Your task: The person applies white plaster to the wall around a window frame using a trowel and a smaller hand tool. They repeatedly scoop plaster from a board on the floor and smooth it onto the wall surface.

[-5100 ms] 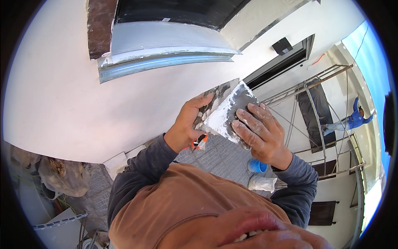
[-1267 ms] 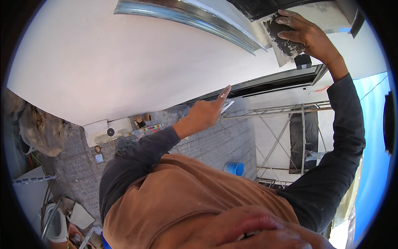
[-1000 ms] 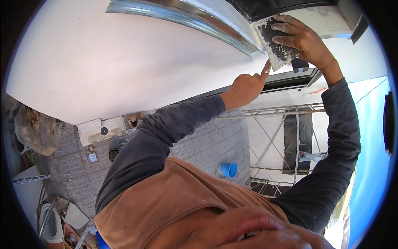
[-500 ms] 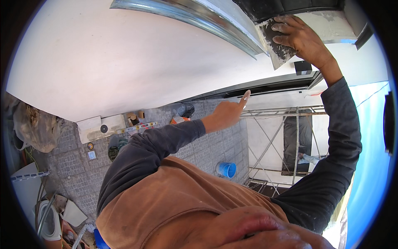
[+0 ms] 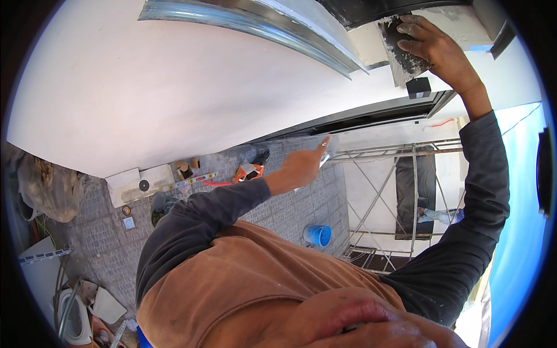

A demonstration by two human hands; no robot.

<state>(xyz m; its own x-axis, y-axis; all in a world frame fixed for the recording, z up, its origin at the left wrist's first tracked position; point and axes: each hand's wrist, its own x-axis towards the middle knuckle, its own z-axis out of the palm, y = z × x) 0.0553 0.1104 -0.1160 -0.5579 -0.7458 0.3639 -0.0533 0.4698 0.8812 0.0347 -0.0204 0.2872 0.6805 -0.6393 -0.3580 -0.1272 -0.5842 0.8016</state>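
Observation:
High at the right, my right hand point(image 5: 449, 55) grips a broad plastering blade point(image 5: 404, 58), dark and smeared with whitish plaster. Its fingers press on the blade's face, which lies against the pale band of wall beside a dark opening. My left hand point(image 5: 297, 170) is lower, in front of my chest, with its thumb or forefinger stretched out and the other fingers curled. A small pale, shiny piece point(image 5: 324, 159) shows at those fingers; its kind is unclear.
A metal profile point(image 5: 249, 29) runs along the white wall point(image 5: 145, 87). A small black box point(image 5: 419, 88) sticks out near the blade. Scaffolding point(image 5: 380, 197) stands at the right. Below, the paved floor point(image 5: 272, 214) holds a blue bucket point(image 5: 318, 235), a level point(image 5: 191, 181) and an orange tool point(image 5: 248, 172).
My right hand and the plastering blade have shifted slightly right along the wall. My left hand has moved a little left and down, and the shiny piece at its fingers shows more.

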